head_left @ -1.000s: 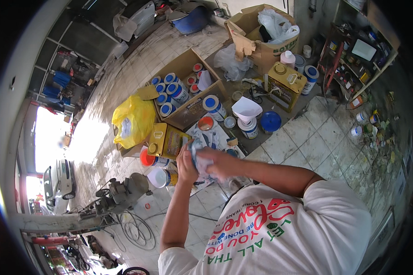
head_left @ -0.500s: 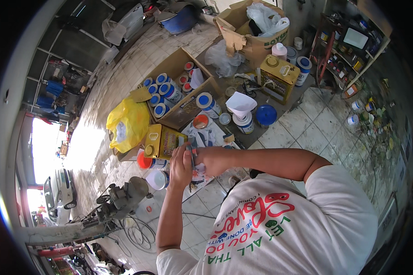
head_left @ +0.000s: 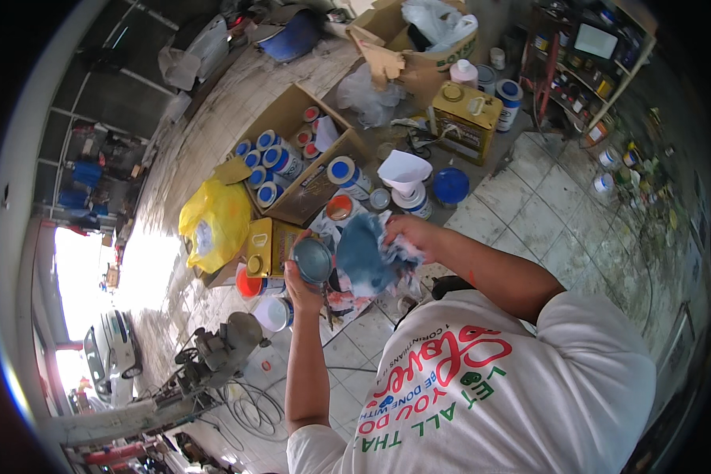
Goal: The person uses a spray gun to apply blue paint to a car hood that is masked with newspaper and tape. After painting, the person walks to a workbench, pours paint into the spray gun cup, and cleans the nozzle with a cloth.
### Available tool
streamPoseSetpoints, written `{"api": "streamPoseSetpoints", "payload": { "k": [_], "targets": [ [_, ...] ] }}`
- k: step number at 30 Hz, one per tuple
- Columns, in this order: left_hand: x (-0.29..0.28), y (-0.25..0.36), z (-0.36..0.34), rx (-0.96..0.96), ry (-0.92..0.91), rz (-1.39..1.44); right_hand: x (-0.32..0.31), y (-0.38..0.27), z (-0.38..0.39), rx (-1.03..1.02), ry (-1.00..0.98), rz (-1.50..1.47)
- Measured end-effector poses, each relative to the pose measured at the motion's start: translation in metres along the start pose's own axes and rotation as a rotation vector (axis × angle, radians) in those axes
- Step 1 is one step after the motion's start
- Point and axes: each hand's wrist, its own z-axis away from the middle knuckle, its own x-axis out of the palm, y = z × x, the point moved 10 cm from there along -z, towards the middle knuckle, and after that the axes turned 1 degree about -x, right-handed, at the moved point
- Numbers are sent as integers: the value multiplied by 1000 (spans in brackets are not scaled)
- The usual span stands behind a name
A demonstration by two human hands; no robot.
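Observation:
My left hand (head_left: 302, 291) is closed around a small round can (head_left: 314, 261), its open mouth facing up and its inside coated grey-blue. Hanging from my closed right hand (head_left: 412, 235) is a crumpled rag (head_left: 362, 257), white with a large blue-grey stain. The rag is apart from the can, just to its right. Beyond my left hand stands a gold rectangular tin (head_left: 262, 242). Beside that tin are a container with orange-red paint (head_left: 249, 284) and a white tub (head_left: 272, 314). An open can with an orange inside (head_left: 340, 208) stands past the rag.
A cardboard box (head_left: 324, 178) of blue- and red-lidded cans lies ahead, with a yellow plastic bag (head_left: 213, 217) at its left. A white funnel-like piece (head_left: 404, 171) tops a can near a blue lid (head_left: 451, 186). Another gold tin (head_left: 464, 122) stands farther right.
My hands were together over the can; now they are apart. The can's mouth has turned up into view, and my right hand has drawn right, with the stained rag spread open.

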Motion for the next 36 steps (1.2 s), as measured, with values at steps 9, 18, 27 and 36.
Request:
{"api": "streamPoseSetpoints", "payload": {
  "k": [9,18,27,36],
  "targets": [
    [16,-56,-9,-228,-276,47,92,5,31,-1041,-286,1082],
    [45,12,-10,37,-184,-554,92,4,7,-568,94,1820],
    [67,26,8,302,-329,-667,29,22,-21,-173,-190,228],
    [65,30,10,229,-378,-530,116,-1,55,-617,-354,1718]
  ]
}}
